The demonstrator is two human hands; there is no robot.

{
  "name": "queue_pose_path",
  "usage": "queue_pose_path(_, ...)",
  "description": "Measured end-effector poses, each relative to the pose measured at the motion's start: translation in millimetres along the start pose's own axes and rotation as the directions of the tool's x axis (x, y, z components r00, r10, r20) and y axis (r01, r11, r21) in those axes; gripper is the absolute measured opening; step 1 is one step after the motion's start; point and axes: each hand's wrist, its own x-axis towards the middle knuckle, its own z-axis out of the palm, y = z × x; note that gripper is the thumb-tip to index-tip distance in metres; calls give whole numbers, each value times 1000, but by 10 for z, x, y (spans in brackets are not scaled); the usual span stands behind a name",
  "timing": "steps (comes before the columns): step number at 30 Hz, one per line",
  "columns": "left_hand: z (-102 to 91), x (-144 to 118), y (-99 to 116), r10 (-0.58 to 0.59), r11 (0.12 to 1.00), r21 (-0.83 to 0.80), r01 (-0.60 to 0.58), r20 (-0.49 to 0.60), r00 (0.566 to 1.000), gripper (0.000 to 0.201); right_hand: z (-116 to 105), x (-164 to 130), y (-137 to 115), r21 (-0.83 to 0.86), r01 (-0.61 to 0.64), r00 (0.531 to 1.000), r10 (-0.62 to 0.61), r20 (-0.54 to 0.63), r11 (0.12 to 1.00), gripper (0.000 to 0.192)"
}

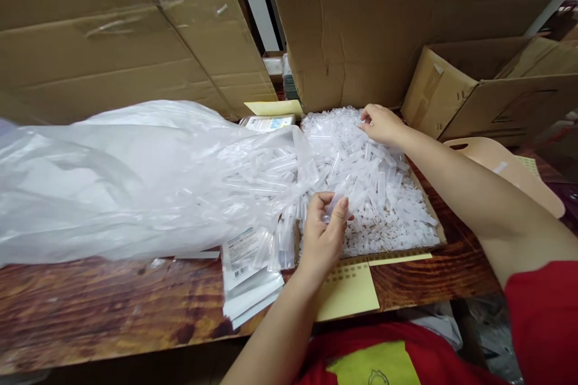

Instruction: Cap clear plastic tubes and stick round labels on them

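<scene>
Both hands are at work over a heap of small clear plastic tubes (374, 192). Nearest, the left hand (321, 236) is raised just above the near edge of the heap with thumb and fingers curled around one small clear tube (333, 207), pinched at the tips so it stands free of the rest, probably so it can be looked at or sorted singly. Just beside that hand, a stack of flat white printed paper packets (248, 277) hangs slightly over the edge of the dark wooden table (90, 307), and a pale yellow sheet (347, 292) lies under the heap's near side, seemingly as a liner that keeps the loose tubes together.

To the left, a large crumpled translucent plastic bag (135, 180) lies on its side with its mouth toward the heap, more tubes showing inside it; lying so, it lets them spill out.

Farther off, the right hand (379, 123) rests on the far top of the heap, fingers bent down into the tubes as if gathering them; whether it grips one cannot be told. Behind stand big brown cardboard boxes (352, 24), walling in the work spot.
</scene>
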Motion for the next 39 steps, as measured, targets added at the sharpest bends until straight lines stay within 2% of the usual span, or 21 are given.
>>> queue_pose_path(3,21,2,48,-93,986,-140,94,10,996,60,212,244,103,-67,-40,999,40,-3,997,16)
queue_pose_path(6,29,-12,92,-140,971,-189,147,49,989,62,331,310,142,-106,-11,1000,13,15,994,15)
queue_pose_path(9,28,-20,105,-144,967,-201,159,88,986,59,332,348,165,-135,7,999,-2,37,991,15)
queue_pose_path(17,28,16,66,-104,965,-234,120,80,991,59,368,400,245,-124,27,986,-6,168,992,24)
queue_pose_path(23,49,38,51,-114,963,-234,135,101,988,62,312,355,46,-76,11,984,3,180,997,18)
queue_pose_path(26,27,39,68,-142,960,-229,164,108,984,63,126,154,-102,3,58,991,-58,122,998,12)
queue_pose_path(30,-8,27,103,-155,954,-240,180,122,980,66,-234,-490,-148,182,205,972,-222,76,962,20)
queue_pose_path(31,-12,23,109,-155,953,-242,181,123,980,65,-317,-686,-133,255,256,956,-284,78,932,21)
queue_pose_path(33,-10,19,114,-156,954,-239,184,132,979,64,-437,-1050,-101,505,377,890,-455,35,776,24)
queue_pose_path(34,-5,17,112,-154,955,-233,184,142,978,63,-466,-1199,-91,556,402,872,-490,11,728,22)
queue_pose_path(36,9,13,98,-144,960,-215,179,169,975,61,-467,-1405,-92,592,437,844,-537,-9,677,16)
queue_pose_path(39,23,9,69,-110,970,-192,152,214,971,57,-400,-1502,-119,577,505,797,-603,-27,642,11)
